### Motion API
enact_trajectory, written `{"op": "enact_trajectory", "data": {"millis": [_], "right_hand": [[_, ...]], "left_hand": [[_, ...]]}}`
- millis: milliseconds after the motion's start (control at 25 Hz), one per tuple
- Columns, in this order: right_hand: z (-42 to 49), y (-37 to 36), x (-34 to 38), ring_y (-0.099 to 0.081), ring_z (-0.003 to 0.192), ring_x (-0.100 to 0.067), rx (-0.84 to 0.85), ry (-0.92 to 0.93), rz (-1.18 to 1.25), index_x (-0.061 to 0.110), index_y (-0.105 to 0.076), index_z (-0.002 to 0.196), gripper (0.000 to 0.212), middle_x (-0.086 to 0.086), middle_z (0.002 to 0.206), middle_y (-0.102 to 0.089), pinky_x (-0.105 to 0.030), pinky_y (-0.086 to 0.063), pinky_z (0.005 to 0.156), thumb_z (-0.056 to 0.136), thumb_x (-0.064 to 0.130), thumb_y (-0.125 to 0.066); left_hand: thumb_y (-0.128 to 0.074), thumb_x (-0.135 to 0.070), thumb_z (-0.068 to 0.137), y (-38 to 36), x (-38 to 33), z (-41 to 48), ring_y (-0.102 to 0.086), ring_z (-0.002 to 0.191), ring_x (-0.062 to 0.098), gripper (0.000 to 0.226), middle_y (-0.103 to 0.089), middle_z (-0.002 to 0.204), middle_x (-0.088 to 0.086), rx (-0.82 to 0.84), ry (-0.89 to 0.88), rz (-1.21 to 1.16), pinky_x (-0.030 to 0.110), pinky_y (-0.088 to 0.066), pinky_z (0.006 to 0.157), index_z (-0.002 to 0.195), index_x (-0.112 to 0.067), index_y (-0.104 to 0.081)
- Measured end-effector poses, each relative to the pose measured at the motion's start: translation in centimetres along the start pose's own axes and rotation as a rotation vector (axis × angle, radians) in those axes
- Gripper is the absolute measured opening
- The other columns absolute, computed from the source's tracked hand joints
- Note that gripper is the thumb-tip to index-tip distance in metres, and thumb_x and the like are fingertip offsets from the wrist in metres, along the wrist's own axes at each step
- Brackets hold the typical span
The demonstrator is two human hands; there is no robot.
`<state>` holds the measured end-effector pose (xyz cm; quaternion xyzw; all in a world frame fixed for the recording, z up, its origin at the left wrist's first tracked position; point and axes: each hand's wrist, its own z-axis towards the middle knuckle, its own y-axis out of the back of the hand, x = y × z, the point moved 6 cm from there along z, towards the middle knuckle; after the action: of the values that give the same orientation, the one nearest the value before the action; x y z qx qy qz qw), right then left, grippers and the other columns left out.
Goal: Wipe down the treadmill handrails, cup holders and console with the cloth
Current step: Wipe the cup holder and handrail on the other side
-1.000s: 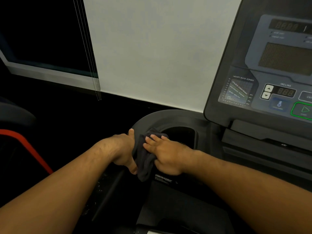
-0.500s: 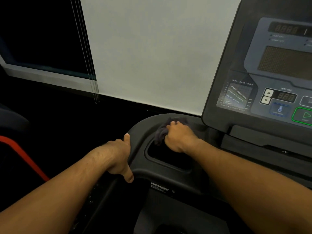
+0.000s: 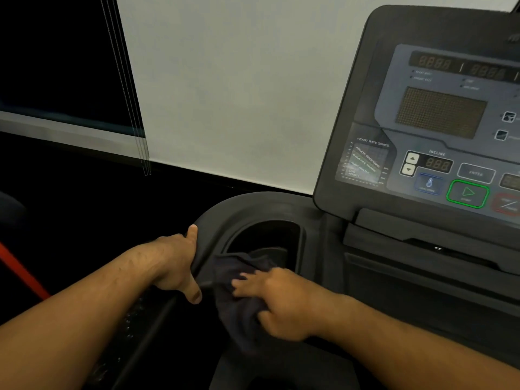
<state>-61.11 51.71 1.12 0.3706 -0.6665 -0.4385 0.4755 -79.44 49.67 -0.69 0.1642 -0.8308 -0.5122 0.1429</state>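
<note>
Right hand (image 3: 284, 302) pinches a dark, soft, crumpled cloth (image 3: 236, 288) against the matte plastic cup holder (image 3: 264, 235) near rim; left hand (image 3: 176, 263) grip wraps the holder's rounded outer edge.

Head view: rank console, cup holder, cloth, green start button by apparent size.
1. console, though cut off at the frame's right edge
2. cup holder and cloth: look alike; the cloth is nearer the camera and partly under the right hand, so unranked
3. green start button
</note>
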Motion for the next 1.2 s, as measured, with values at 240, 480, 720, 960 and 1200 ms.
{"op": "enact_trajectory", "data": {"millis": [240,480,720,960,1200], "right_hand": [[-3.4,1.6,-5.7,-0.029,0.142,-0.013,0.124,-0.220,-0.282,0.021,-0.049,0.140,0.049,0.003,0.152,-0.039,-0.031,-0.014,0.119,0.091,0.027,-0.045],[2.6,3.4,-6.0,-0.062,0.088,-0.029,0.457,-0.365,-0.351,0.004,-0.067,0.103,0.030,-0.012,0.099,-0.065,-0.027,-0.045,0.067,0.088,0.014,-0.043],[5.5,0.6,-7.9,-0.059,0.070,-0.023,0.196,-0.621,0.400,0.008,-0.064,0.079,0.010,-0.008,0.077,-0.062,-0.026,-0.044,0.057,0.081,0.010,-0.054],[7.2,-1.4,-8.9,-0.064,0.094,-0.030,0.000,-0.737,0.771,0.010,-0.067,0.108,0.025,-0.012,0.103,-0.067,-0.041,-0.054,0.087,0.085,0.019,-0.063],[7.5,0.1,-8.4,-0.060,0.076,-0.028,0.102,-0.359,0.075,0.006,-0.066,0.090,0.013,-0.012,0.089,-0.064,-0.036,-0.050,0.066,0.092,0.008,-0.054]], "left_hand": [[-0.083,-0.059,0.060,-0.2,-0.1,0.1,-0.046,0.131,0.025,0.146,-0.032,0.154,0.006,-0.015,0.017,0.009,0.038,-0.042,0.108,0.149,-0.014,0.024],[-0.083,-0.062,0.058,-0.3,0.3,0.2,-0.041,0.135,0.029,0.148,-0.026,0.157,0.007,0.005,0.010,0.014,0.040,-0.041,0.109,0.150,-0.014,0.024],[-0.082,-0.064,0.058,-0.2,0.0,0.4,-0.044,0.132,0.029,0.149,-0.028,0.156,0.009,0.018,0.020,0.056,0.040,-0.044,0.106,0.148,-0.014,0.025],[-0.082,-0.063,0.058,0.1,-0.4,0.1,-0.042,0.134,0.029,0.148,-0.028,0.156,0.008,0.012,0.037,0.072,0.039,-0.042,0.107,0.149,-0.012,0.024],[-0.082,-0.063,0.060,0.0,-0.2,-0.1,-0.045,0.132,0.027,0.147,-0.030,0.155,0.006,0.002,0.034,0.050,0.038,-0.044,0.105,0.149,-0.014,0.024]]}}
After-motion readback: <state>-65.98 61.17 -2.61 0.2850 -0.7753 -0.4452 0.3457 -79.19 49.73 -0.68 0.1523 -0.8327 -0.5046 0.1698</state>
